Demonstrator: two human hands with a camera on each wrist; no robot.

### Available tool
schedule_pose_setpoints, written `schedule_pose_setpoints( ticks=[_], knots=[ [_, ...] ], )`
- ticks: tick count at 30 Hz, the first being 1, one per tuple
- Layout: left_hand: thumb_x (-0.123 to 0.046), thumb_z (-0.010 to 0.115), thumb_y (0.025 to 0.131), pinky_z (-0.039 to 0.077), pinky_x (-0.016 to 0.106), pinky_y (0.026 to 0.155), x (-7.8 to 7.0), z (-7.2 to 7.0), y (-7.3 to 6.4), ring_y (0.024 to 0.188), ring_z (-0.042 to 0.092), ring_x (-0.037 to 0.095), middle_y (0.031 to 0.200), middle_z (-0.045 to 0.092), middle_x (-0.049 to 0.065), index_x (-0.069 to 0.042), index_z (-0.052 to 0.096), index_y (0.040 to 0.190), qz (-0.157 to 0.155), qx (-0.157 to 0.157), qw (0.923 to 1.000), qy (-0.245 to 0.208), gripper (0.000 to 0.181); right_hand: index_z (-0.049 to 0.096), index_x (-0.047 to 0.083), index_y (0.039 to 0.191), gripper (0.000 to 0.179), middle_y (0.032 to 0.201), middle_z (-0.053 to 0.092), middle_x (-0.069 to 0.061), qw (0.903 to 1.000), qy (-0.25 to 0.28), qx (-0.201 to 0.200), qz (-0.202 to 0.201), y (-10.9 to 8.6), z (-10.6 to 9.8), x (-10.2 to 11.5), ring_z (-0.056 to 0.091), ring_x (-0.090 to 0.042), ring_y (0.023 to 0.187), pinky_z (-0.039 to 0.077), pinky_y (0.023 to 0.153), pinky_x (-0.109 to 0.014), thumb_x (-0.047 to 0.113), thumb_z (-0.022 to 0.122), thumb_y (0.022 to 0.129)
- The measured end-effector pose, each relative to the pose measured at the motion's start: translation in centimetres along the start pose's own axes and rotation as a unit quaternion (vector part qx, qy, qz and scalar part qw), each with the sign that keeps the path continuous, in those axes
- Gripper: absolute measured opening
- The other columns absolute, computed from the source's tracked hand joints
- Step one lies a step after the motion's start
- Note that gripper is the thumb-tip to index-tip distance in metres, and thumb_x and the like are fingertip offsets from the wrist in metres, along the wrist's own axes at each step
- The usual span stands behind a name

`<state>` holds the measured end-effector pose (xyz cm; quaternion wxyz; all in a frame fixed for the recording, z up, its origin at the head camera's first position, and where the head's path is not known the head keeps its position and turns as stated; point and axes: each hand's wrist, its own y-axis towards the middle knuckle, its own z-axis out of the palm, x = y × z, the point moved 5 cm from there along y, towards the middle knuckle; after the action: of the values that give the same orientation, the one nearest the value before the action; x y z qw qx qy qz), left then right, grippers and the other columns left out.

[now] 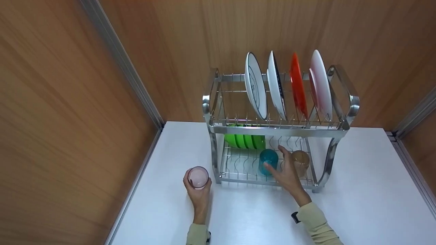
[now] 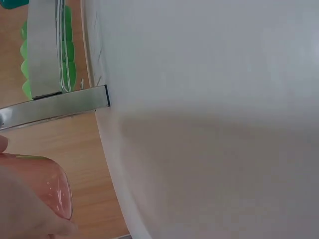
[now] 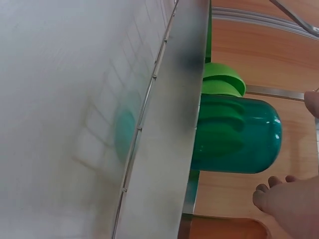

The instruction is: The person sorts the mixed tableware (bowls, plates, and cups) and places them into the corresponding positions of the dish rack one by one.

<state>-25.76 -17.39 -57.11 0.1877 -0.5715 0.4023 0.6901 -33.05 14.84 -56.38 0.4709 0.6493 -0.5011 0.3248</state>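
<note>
A clear pink glass [image 1: 198, 177] is gripped by my left hand [image 1: 199, 195], fingers and thumb around its sides, left of the dish rack. The same pink glass [image 2: 47, 181] appears at the lower left of the left wrist view. My right hand [image 1: 289, 175] reaches into the rack's lower shelf with thumb and fingers spread. It is beside a teal glass [image 1: 268, 160] that stands upside down; in the right wrist view the fingers [image 3: 271, 191] are apart from this teal glass [image 3: 239, 134]. An amber glass [image 1: 301, 162] stands just right of the hand, partly hidden by it.
The two-tier metal dish rack [image 1: 272, 130] stands on a white table [image 1: 163, 211]. Several plates stand upright on top, including a red plate [image 1: 298, 86] and a pink plate [image 1: 322, 83]. Green bowls [image 1: 243, 139] sit in a row on the lower shelf. Wooden panels [image 1: 163, 41] enclose the table.
</note>
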Motion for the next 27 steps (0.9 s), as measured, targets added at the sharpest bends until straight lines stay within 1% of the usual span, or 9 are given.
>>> schedule_pose_setpoints(
  ticks=[2, 5, 9, 12, 14, 17, 21, 23, 27],
  knots=[
    [0.021, 0.078, 0.071, 0.029, 0.071, 0.112, -0.5, -0.1, -0.5, 0.135, 0.040, 0.051, 0.138, 0.046, 0.029, 0.011, 0.041, 0.138, 0.028, 0.006, 0.9996, 0.001, 0.077, 0.028, 0.006, 0.157, 0.081, 0.161, 0.033, -0.016, 0.9999, 0.007, -0.008, -0.007, -0.4, -0.2, 0.4, 0.028, -0.037, 0.150, 0.024, 0.119, -0.065, 0.025, 0.076, 0.094],
    [0.023, 0.079, 0.067, 0.031, 0.070, 0.111, -1.4, 0.0, -1.2, 0.134, 0.045, 0.036, 0.137, 0.047, 0.030, 0.012, 0.043, 0.136, 0.068, 0.022, 0.9974, -0.005, 0.079, 0.032, 0.006, 0.155, 0.073, 0.159, 0.038, -0.014, 0.9994, 0.025, -0.020, -0.012, -0.9, -0.6, 1.0, 0.031, -0.034, 0.150, 0.026, 0.121, -0.057, 0.022, 0.073, 0.097],
    [0.024, 0.082, 0.062, 0.032, 0.046, 0.118, -2.5, 0.3, -2.1, 0.137, 0.042, 0.017, 0.138, 0.046, 0.031, 0.012, 0.046, 0.134, 0.114, 0.048, 0.9924, -0.007, 0.081, 0.039, 0.007, 0.151, 0.063, 0.153, 0.044, -0.011, 0.9974, 0.060, -0.037, -0.013, -1.5, -1.0, 1.7, 0.038, -0.029, 0.146, 0.030, 0.121, -0.036, 0.017, 0.071, 0.098],
    [0.023, 0.084, 0.061, 0.029, 0.027, 0.117, -3.1, 0.6, -2.8, 0.141, 0.039, 0.016, 0.140, 0.045, 0.032, 0.012, 0.047, 0.133, 0.135, 0.070, 0.9884, -0.010, 0.082, 0.043, 0.003, 0.147, 0.057, 0.147, 0.048, -0.016, 0.9949, 0.086, -0.046, -0.025, -1.9, -1.2, 2.1, 0.043, -0.030, 0.140, 0.036, 0.115, -0.024, 0.009, 0.070, 0.098],
    [0.021, 0.085, 0.062, 0.028, 0.024, 0.117, -3.4, 0.9, -3.3, 0.143, 0.037, 0.019, 0.142, 0.043, 0.032, 0.011, 0.047, 0.134, 0.144, 0.087, 0.9856, -0.011, 0.081, 0.045, -0.001, 0.145, 0.054, 0.144, 0.049, -0.020, 0.9935, 0.097, -0.048, -0.036, -2.0, -1.2, 2.3, 0.046, -0.034, 0.136, 0.039, 0.111, -0.020, 0.004, 0.069, 0.098],
    [0.018, 0.087, 0.063, 0.028, 0.025, 0.117, -2.9, 1.6, -3.8, 0.146, 0.033, 0.025, 0.144, 0.042, 0.031, 0.008, 0.048, 0.134, 0.155, 0.112, 0.9816, -0.006, 0.081, 0.045, -0.007, 0.144, 0.050, 0.142, 0.049, -0.026, 0.9917, 0.113, -0.044, -0.045, -2.4, -1.1, 2.6, 0.046, -0.039, 0.133, 0.041, 0.110, -0.021, -0.001, 0.065, 0.099],
    [0.015, 0.088, 0.064, 0.033, 0.032, 0.117, -1.7, 2.6, -4.4, 0.146, 0.032, 0.035, 0.145, 0.041, 0.030, 0.003, 0.050, 0.133, 0.181, 0.138, 0.9736, -0.003, 0.080, 0.042, -0.011, 0.144, 0.046, 0.143, 0.046, -0.030, 0.9908, 0.129, -0.025, -0.034, -3.0, -0.6, 2.7, 0.045, -0.043, 0.134, 0.040, 0.109, -0.019, -0.004, 0.057, 0.102],
    [0.012, 0.090, 0.066, 0.038, 0.037, 0.115, -1.6, 3.0, -4.6, 0.145, 0.034, 0.039, 0.146, 0.042, 0.028, -0.001, 0.051, 0.132, 0.195, 0.154, 0.9686, -0.004, 0.078, 0.043, -0.009, 0.145, 0.044, 0.144, 0.047, -0.028, 0.9909, 0.133, -0.009, -0.020, -3.4, -0.4, 2.7, 0.045, -0.039, 0.134, 0.040, 0.109, -0.016, -0.002, 0.055, 0.103],
    [0.000, 0.092, 0.072, 0.046, 0.053, 0.109, -2.1, 3.9, -5.3, 0.145, 0.034, 0.039, 0.149, 0.041, 0.022, -0.010, 0.052, 0.135, 0.213, 0.190, 0.9585, 0.000, 0.075, 0.048, 0.000, 0.144, 0.039, 0.144, 0.052, -0.018, 0.9911, 0.132, 0.018, 0.002, -4.3, 0.1, 2.9, 0.048, -0.024, 0.133, 0.039, 0.108, -0.014, 0.004, 0.054, 0.106]
  ],
)
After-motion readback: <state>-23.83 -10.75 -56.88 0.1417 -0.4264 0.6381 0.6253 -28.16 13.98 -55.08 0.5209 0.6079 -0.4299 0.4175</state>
